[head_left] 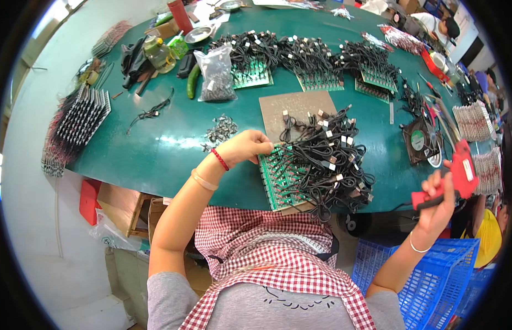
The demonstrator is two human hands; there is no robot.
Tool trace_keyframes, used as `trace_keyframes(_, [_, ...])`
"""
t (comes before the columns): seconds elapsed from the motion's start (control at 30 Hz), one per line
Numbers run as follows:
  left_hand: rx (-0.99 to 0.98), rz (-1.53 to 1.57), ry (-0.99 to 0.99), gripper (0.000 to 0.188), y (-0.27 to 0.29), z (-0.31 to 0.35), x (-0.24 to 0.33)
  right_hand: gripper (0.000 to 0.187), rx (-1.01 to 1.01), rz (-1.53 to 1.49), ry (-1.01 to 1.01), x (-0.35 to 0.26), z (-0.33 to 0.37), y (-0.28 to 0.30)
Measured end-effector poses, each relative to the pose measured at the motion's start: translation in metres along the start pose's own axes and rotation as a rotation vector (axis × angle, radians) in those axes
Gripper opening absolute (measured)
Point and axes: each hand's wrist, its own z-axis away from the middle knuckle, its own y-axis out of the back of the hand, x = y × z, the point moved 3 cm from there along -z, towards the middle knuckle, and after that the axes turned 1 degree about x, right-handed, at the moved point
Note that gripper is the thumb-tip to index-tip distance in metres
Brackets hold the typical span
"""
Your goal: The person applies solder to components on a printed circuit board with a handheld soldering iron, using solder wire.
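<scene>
Board [271, 179] at the bench's [173, 140] near edge, cables [338, 157] heaped over its right side. Left hand's [246, 146] fingers close together at its far left corner; grip unclear. Right hand's [439, 204] curl round a red gun [463, 170]: best steady the board, keeping cables clear.

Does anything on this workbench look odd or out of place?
Yes: what looks like a cucumber lies beside the clear bag, odd near a circuit board and cables. Small parts also lie loose on the green tabletop, though perhaps deliberately.
</scene>
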Motion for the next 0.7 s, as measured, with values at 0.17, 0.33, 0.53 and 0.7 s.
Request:
trace_keyframes(0.17, [-0.124, 0.059, -0.095, 0.021, 0.003, 0.007, -0.005, 0.031, -0.223, -0.306, -0.414, 0.054, -0.004, -0.106])
trace_keyframes(0.33, [-0.129, 0.165, -0.036, 0.020, -0.007, 0.009, -0.005, 0.026, -0.415, -0.483, -0.878, 0.141, -0.014, -0.170])
trace_keyframes(0.53, [-0.123, 0.329, -0.001, 0.014, -0.009, 0.014, -0.002, 0.028, -0.428, -0.396, -0.902, 0.178, -0.009, -0.175])
trace_keyframes(0.7, [-0.155, 0.429, -0.072, 0.012, -0.006, 0.008, -0.008, 0.028, -0.423, -0.400, -0.891, 0.175, -0.014, -0.175])
